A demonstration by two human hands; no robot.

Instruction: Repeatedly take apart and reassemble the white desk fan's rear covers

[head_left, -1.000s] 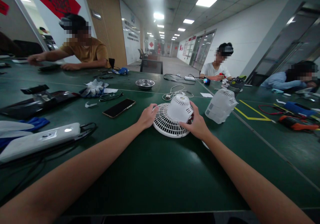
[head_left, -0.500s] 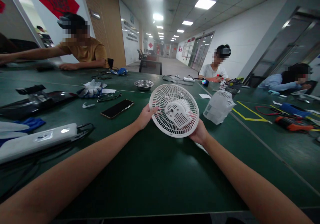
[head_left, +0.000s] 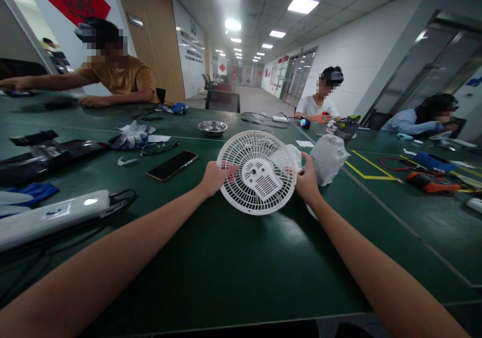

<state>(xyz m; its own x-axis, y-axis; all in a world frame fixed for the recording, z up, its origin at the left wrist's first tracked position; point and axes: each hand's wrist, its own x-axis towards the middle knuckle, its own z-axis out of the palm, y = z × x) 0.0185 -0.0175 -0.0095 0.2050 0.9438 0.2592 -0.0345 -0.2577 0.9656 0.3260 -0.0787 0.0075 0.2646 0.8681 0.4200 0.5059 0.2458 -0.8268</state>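
I hold a round white fan grille (head_left: pixel 257 173) upright above the green table (head_left: pixel 233 257), its slotted centre plate facing me. My left hand (head_left: pixel 214 177) grips the grille's left rim with curled fingers. My right hand (head_left: pixel 308 180) is closed on the right rim, where a white part sticks out behind the grille. A white fan housing (head_left: pixel 328 158) lies on the table just right of my right hand.
A black phone (head_left: pixel 172 164), a steel bowl (head_left: pixel 213 127), gloves (head_left: pixel 131 134) and cables lie at the back left. A white device (head_left: pixel 48 215) sits at the near left. Tools (head_left: pixel 429 180) lie at the right. Three other people sit at the far sides.
The grille lay flat on the table under both hands a second ago; I have lifted and turned it upright. My right hand has shifted from its lower edge to its right rim.
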